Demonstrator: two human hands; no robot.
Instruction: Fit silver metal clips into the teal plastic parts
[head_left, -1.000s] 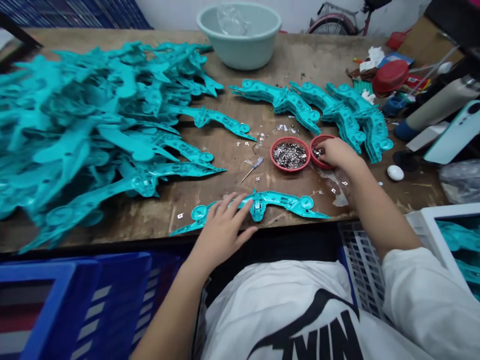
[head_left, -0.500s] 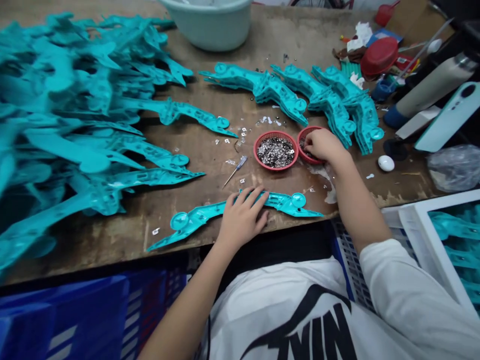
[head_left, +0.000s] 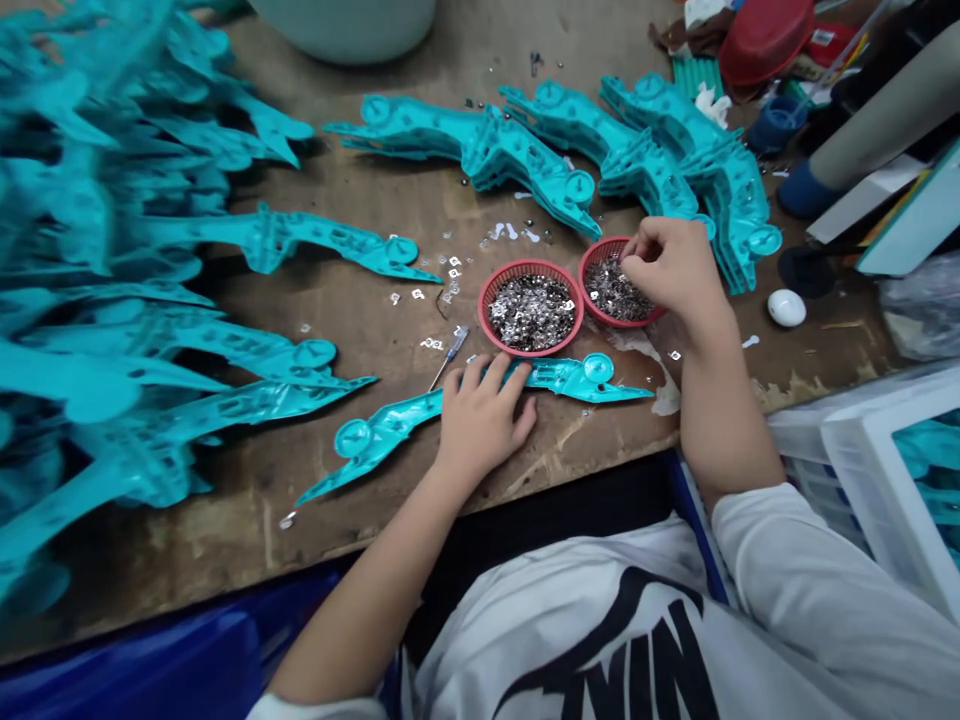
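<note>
A long, curved teal plastic part (head_left: 397,424) lies near the table's front edge, with a round disc towards each end. My left hand (head_left: 481,415) rests across its middle, fingers spread and lying flat. Just over the smaller red basket (head_left: 619,322), my right hand (head_left: 675,270) has thumb and forefinger pinched together; whatever is between them is too small to make out. That basket contains small dark and silvery metal pieces. Beside it on the left stands a larger red basket (head_left: 531,352) full of small shiny metal pieces. A small screwdriver (head_left: 454,345) lies behind the teal part.
A big heap of teal parts (head_left: 150,130) covers the left side. Stacked teal parts (head_left: 465,140) lie in rows behind the baskets. Loose metal clips (head_left: 431,344) are scattered on the table (head_left: 360,330). A pale basin (head_left: 349,25) and a white egg-shaped object (head_left: 787,308) are also there.
My right hand has lifted slightly out of the smaller basket, fingertips now pinched above its contents. The teal part under my left hand sits nearer the baskets. The camera view has shifted.
</note>
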